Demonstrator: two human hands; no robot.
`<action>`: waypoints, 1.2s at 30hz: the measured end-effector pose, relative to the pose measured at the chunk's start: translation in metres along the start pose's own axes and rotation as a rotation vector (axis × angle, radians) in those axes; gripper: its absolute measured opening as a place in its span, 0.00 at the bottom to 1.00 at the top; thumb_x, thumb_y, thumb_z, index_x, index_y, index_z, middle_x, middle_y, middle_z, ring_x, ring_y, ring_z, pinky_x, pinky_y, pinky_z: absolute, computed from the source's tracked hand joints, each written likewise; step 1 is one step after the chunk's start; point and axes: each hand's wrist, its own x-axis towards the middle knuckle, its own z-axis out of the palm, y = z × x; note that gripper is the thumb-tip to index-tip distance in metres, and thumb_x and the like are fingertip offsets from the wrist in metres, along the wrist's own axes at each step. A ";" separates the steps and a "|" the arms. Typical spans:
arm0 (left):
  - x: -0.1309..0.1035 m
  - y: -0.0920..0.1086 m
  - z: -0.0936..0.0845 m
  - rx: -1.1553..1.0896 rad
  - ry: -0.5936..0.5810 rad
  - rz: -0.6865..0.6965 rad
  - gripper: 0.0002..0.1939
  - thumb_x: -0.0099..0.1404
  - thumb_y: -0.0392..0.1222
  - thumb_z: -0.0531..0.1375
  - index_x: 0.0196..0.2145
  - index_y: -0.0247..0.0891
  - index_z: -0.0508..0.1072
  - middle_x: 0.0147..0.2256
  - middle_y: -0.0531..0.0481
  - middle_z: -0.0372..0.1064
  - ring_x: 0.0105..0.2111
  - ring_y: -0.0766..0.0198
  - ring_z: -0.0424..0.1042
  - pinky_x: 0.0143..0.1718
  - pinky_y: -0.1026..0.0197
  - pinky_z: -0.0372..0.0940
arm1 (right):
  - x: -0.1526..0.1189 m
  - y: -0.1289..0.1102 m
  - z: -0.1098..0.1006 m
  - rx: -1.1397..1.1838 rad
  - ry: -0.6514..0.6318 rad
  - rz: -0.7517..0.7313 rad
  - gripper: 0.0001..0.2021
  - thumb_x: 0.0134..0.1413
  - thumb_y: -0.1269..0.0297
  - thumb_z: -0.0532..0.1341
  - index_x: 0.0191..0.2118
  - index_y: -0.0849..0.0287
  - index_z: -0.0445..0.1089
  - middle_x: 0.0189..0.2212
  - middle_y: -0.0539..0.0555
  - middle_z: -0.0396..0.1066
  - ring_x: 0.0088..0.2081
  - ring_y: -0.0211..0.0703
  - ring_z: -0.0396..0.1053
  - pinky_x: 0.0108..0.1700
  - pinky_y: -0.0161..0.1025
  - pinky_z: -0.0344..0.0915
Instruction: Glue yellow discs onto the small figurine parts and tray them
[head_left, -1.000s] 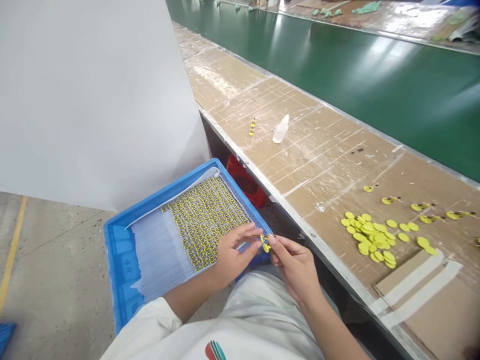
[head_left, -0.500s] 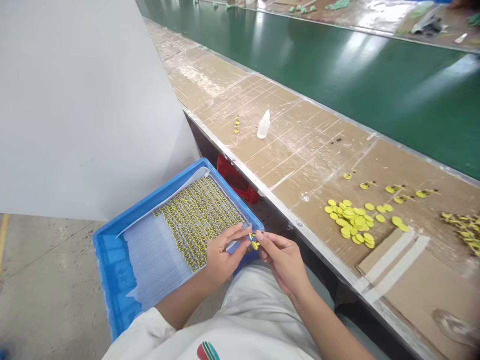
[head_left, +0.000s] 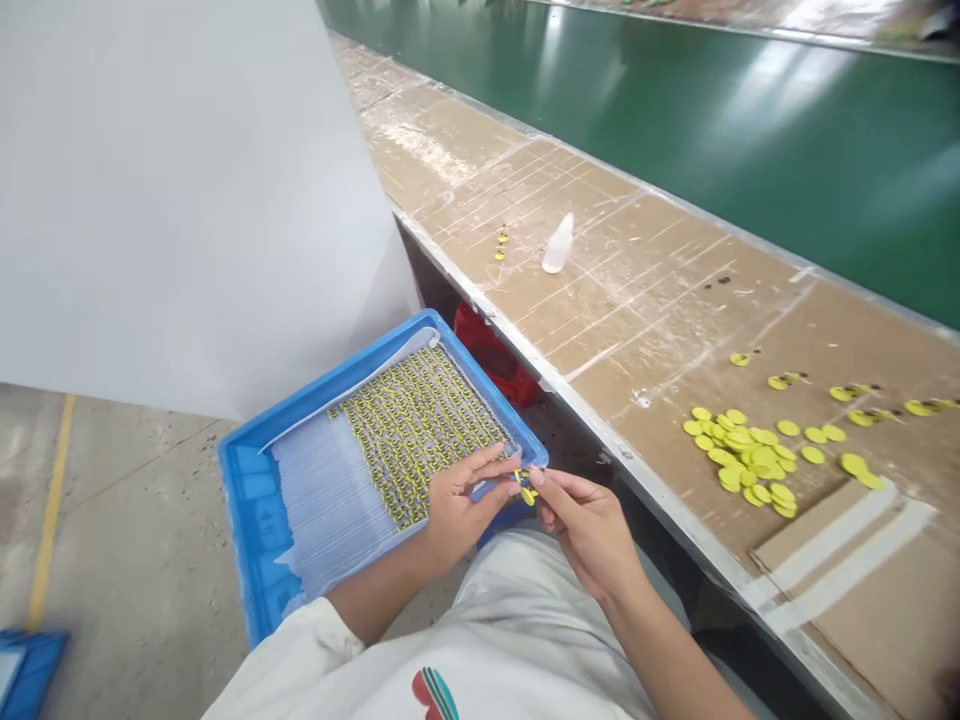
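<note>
My left hand (head_left: 463,505) pinches a small yellow piece (head_left: 528,495) near the right corner of a blue tray (head_left: 251,540). The fingertips of my right hand (head_left: 589,525) close on the same piece from the other side, so both hands meet at it. Inside the tray, rows of small yellow-and-dark pieces (head_left: 420,430) lie on a pale ribbed sheet (head_left: 322,505). On the bench at the right is a pile of flat yellow discs (head_left: 750,455), with several yellow pieces carrying dark parts (head_left: 851,392) behind it.
A white bottle (head_left: 558,245) stands on the cardboard-covered bench (head_left: 600,310), beside a few small yellow pieces (head_left: 501,243). A red container (head_left: 491,355) is under the bench edge. Beyond runs a green surface (head_left: 675,130). A large pale panel (head_left: 187,200) rises at left.
The view has shifted, so the bench, bottle and discs appear farther right. Both hands still hold the small yellow piece together. A blue object now shows at the lower left.
</note>
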 end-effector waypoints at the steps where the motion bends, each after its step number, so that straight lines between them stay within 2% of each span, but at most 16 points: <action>1: 0.000 0.000 0.000 -0.004 -0.008 0.002 0.24 0.63 0.38 0.68 0.56 0.42 0.72 0.46 0.45 0.79 0.43 0.56 0.80 0.48 0.55 0.75 | 0.000 0.000 0.001 -0.001 0.015 0.003 0.22 0.35 0.51 0.80 0.32 0.64 0.81 0.16 0.51 0.63 0.20 0.32 0.56 0.22 0.28 0.54; 9: -0.005 0.001 -0.008 0.148 0.002 0.165 0.23 0.63 0.35 0.67 0.56 0.43 0.73 0.46 0.45 0.78 0.42 0.56 0.80 0.51 0.52 0.74 | -0.003 0.005 0.004 -0.072 0.004 -0.080 0.20 0.38 0.51 0.78 0.31 0.64 0.80 0.18 0.52 0.65 0.20 0.33 0.58 0.22 0.29 0.56; 12: -0.006 0.000 -0.011 0.137 -0.005 0.168 0.22 0.63 0.34 0.66 0.55 0.43 0.73 0.46 0.45 0.79 0.45 0.55 0.79 0.51 0.52 0.74 | -0.005 0.004 0.006 -0.117 0.003 -0.125 0.19 0.39 0.51 0.78 0.30 0.63 0.80 0.20 0.52 0.67 0.20 0.33 0.59 0.22 0.30 0.58; 16: -0.006 0.002 -0.010 0.069 0.015 0.154 0.21 0.62 0.32 0.67 0.52 0.44 0.75 0.45 0.45 0.79 0.43 0.57 0.80 0.50 0.55 0.74 | -0.008 -0.002 0.010 -0.164 0.000 -0.183 0.18 0.41 0.51 0.76 0.31 0.62 0.81 0.21 0.53 0.69 0.20 0.34 0.60 0.21 0.30 0.60; 19: -0.003 0.008 -0.007 -0.017 0.020 0.138 0.21 0.60 0.31 0.68 0.51 0.43 0.75 0.44 0.46 0.80 0.41 0.59 0.80 0.47 0.57 0.75 | -0.010 -0.006 0.012 -0.175 0.001 -0.227 0.17 0.40 0.52 0.76 0.30 0.62 0.81 0.22 0.53 0.70 0.20 0.34 0.61 0.21 0.30 0.61; 23: 0.002 0.017 0.000 -0.109 0.049 0.077 0.19 0.57 0.32 0.70 0.47 0.41 0.77 0.41 0.44 0.80 0.36 0.59 0.81 0.40 0.59 0.77 | -0.011 -0.006 0.011 -0.191 -0.015 -0.293 0.14 0.43 0.54 0.75 0.30 0.61 0.81 0.23 0.53 0.70 0.21 0.34 0.61 0.22 0.30 0.61; 28: 0.004 0.021 0.003 -0.161 0.078 -0.055 0.17 0.55 0.36 0.72 0.43 0.38 0.77 0.38 0.43 0.81 0.36 0.57 0.81 0.39 0.58 0.77 | -0.008 -0.002 0.007 -0.194 -0.014 -0.350 0.12 0.44 0.56 0.75 0.29 0.60 0.81 0.24 0.53 0.72 0.22 0.35 0.63 0.23 0.31 0.62; 32: 0.004 0.017 0.002 -0.167 0.079 -0.126 0.18 0.55 0.40 0.73 0.42 0.37 0.77 0.38 0.42 0.81 0.37 0.55 0.81 0.40 0.56 0.77 | -0.008 -0.004 0.005 -0.220 -0.020 -0.311 0.14 0.42 0.53 0.75 0.29 0.60 0.81 0.24 0.54 0.71 0.22 0.36 0.63 0.24 0.32 0.63; 36: 0.002 0.012 0.001 -0.145 0.072 -0.128 0.18 0.56 0.42 0.72 0.44 0.37 0.76 0.39 0.41 0.80 0.38 0.55 0.81 0.41 0.55 0.76 | -0.010 -0.008 -0.001 -0.290 0.005 -0.225 0.19 0.41 0.49 0.75 0.30 0.62 0.81 0.22 0.54 0.70 0.21 0.37 0.61 0.22 0.33 0.61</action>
